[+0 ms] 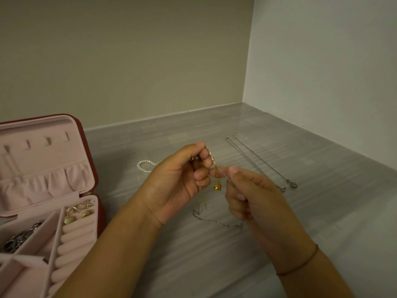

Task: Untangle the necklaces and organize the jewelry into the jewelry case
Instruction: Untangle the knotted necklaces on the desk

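Head view | pearl strand (144,166) half hidden behind left hand (178,181); jewelry case (43,160) cut off at frame edge | left and right hand (255,194) pinch tangled chain (211,158) between them, above surface (322,211), right of case.

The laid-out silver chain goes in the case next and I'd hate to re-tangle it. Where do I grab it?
Probably pinch the silver chain at its clasp ends, from the near right: they lie side by side, the strands straight and parallel, so it should lift uncrossed.
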